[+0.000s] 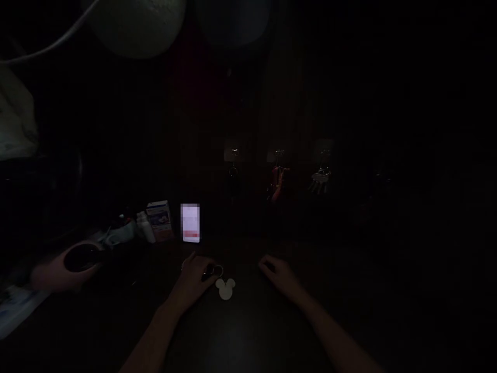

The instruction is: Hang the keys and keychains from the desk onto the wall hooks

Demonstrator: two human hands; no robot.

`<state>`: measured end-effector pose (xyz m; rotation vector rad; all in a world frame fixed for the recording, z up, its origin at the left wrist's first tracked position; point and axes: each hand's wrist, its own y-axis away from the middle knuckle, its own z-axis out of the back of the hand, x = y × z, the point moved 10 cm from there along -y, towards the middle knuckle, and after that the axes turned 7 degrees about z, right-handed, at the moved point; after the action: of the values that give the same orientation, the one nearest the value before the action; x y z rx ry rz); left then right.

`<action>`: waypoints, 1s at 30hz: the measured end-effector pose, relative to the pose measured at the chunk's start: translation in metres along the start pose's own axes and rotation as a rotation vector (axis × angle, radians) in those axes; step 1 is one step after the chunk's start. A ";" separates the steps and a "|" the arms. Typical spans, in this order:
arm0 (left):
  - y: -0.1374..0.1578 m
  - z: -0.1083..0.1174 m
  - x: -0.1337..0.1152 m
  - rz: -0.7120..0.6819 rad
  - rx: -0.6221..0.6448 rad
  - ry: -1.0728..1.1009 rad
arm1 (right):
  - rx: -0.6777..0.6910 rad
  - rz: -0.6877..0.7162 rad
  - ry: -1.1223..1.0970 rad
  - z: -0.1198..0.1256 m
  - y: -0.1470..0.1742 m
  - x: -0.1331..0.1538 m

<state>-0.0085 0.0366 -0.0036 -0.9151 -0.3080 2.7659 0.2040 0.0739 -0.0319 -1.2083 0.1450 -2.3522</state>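
The scene is very dark. Low at centre-left, my left hand point(194, 273) rests on the dark tabletop point(233, 331) with its fingers curled round a keychain. A metal ring point(219, 270) shows beside the thumb, and from it lies a pale, mouse-head-shaped keychain tag point(225, 290). Something dark sits inside the grip, too dim to make out. Across from it, my right hand point(280, 274) lies on the table, apart from the keychain. Its fingers are curled in, thumb close to the index finger, and nothing shows in them.
A lit phone point(190, 223) stands behind my left hand. Left of it are a small box point(159, 220), a white bottle point(145, 227) and a blurred pink object point(58, 272). Keys point(320, 177) and a reddish keychain point(278, 181) hang from wall hooks. Rounded shapes point(140, 26) hang above.
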 end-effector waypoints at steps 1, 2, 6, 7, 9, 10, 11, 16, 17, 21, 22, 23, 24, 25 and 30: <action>-0.001 -0.001 0.002 0.005 -0.016 0.007 | 0.002 0.001 -0.002 -0.001 0.000 0.000; -0.003 -0.003 0.004 0.009 -0.029 0.015 | 0.003 0.000 -0.001 -0.001 -0.001 -0.001; -0.008 -0.005 0.005 0.068 -0.096 0.092 | 0.005 0.003 0.012 -0.001 -0.001 0.000; -0.009 -0.004 0.005 0.099 -0.111 0.132 | 0.004 0.007 0.013 0.000 -0.001 0.002; -0.011 -0.004 0.000 0.155 -0.124 0.232 | 0.003 0.010 0.014 0.001 -0.001 0.004; -0.012 -0.005 -0.004 0.170 -0.122 0.283 | 0.003 0.010 0.017 0.001 -0.001 0.005; -0.013 -0.005 -0.008 0.178 -0.119 0.326 | 0.003 0.012 0.021 0.002 -0.001 0.006; -0.024 -0.012 -0.027 0.230 -0.112 0.469 | 0.011 0.043 0.018 0.002 0.000 0.012; -0.027 -0.016 -0.029 0.247 -0.111 0.495 | 0.010 0.047 0.015 0.002 0.000 0.013; -0.037 -0.037 -0.038 0.274 -0.120 0.546 | -0.008 0.058 -0.004 0.004 0.002 0.017; -0.038 -0.042 -0.040 0.275 -0.123 0.556 | -0.013 0.066 -0.017 0.005 0.003 0.018; -0.039 -0.047 -0.042 0.275 -0.126 0.565 | -0.018 0.077 -0.028 0.005 0.003 0.019; -0.040 -0.052 -0.044 0.276 -0.128 0.573 | -0.020 0.085 -0.037 0.005 0.003 0.019; -0.040 -0.055 -0.046 0.279 -0.130 0.580 | -0.023 0.090 -0.044 0.005 0.003 0.019; -0.036 -0.060 -0.051 0.289 -0.138 0.593 | -0.043 0.081 -0.085 0.003 0.001 0.012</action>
<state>0.0732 0.0658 -0.0129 -1.8762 -0.2790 2.5641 0.2009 0.0677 -0.0213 -1.2959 0.2125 -2.2353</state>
